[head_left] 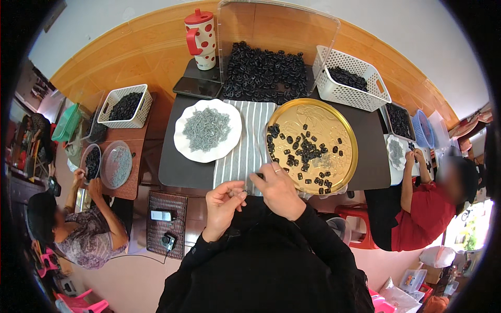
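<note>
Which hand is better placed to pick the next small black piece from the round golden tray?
The right hand: it rests at the edge of the round golden metal tray, close to the small black plastic pieces. The left hand is farther away.

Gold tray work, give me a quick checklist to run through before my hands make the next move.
1. Gold tray stocked with small black parts: ok.
2. White plate holds grey metal pieces: ok.
3. Left hand pinching a piece: cannot tell, too small.
4. Right hand at the tray's near rim, on the striped cloth: ok.
5. Clear bin of black parts behind the tray, open: ok.
6. White basket sitting level: not ok, it tilts.
</note>
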`<state>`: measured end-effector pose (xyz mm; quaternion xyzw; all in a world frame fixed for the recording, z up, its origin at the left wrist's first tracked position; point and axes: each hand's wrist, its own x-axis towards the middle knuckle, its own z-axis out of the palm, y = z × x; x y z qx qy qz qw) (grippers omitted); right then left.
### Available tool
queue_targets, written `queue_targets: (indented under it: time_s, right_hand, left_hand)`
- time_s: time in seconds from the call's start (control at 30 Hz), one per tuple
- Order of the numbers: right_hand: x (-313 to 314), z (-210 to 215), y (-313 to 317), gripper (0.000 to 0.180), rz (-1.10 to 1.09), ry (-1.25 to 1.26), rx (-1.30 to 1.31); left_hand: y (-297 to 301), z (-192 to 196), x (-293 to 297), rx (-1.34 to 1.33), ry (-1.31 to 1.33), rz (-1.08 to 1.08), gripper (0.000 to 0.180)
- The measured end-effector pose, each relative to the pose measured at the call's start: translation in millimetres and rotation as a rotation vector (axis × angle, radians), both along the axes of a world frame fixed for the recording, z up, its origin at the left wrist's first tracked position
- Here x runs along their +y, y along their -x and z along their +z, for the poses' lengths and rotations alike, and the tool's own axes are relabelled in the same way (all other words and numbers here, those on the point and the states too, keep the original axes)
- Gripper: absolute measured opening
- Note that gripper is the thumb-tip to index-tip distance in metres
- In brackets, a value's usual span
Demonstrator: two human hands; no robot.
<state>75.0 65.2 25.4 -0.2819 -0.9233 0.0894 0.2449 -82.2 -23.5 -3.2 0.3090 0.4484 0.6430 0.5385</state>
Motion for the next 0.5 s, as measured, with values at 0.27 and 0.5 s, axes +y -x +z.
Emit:
queue_targets:
  time_s: [0.27,0.5]
  right_hand:
    - [4.5,0.4,2.0,0.012,0.007,0.093,-0.074]
    - [-0.5,7.7,-5.4,0.015,-0.046,0.102,-0.106]
  left_hand:
    - [-2.4,-0.6,-1.3,0.009,0.008,-0.008,0.024]
    - [-5.7,5.0,2.8,0.029,0.034,-0.02,0.024]
